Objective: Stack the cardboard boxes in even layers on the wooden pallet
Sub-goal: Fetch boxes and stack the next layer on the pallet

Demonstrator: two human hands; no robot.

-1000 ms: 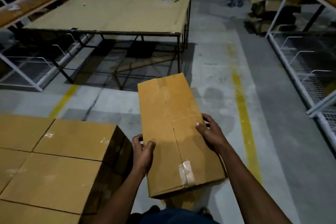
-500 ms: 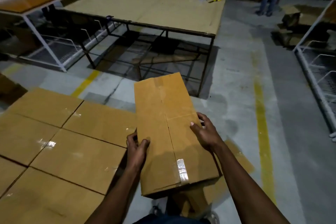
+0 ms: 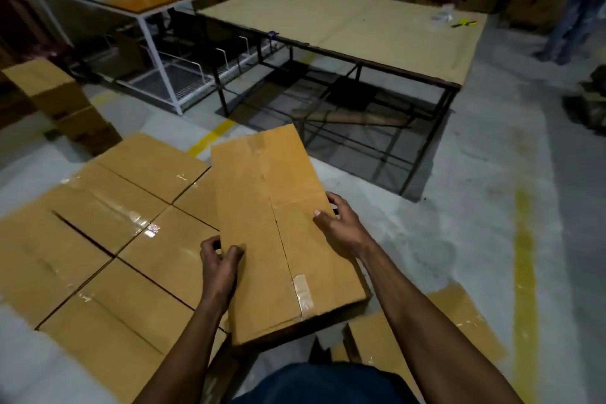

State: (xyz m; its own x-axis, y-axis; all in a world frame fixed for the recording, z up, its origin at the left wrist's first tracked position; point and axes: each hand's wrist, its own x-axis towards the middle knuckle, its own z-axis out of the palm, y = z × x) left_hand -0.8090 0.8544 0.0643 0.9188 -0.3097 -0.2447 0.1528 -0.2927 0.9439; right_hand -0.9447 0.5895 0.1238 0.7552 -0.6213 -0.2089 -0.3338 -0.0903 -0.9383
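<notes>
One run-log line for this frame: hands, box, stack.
left hand: grips carried box left edge | right hand: grips right edge | box: held, not yet set down | stacked boxes: to its left

The carried box (image 3: 282, 239) fills the middle, its left edge overhanging the stacked boxes (image 3: 108, 239), which form a flat layer at the left. Right of it the concrete floor (image 3: 459, 223) lies open — as far as the yellow line (image 3: 524, 256). Ahead stands the table (image 3: 360, 26); flattened cardboard (image 3: 426, 338) lies on the floor near right. A person's legs (image 3: 564, 26) stand far right — well apart.
</notes>
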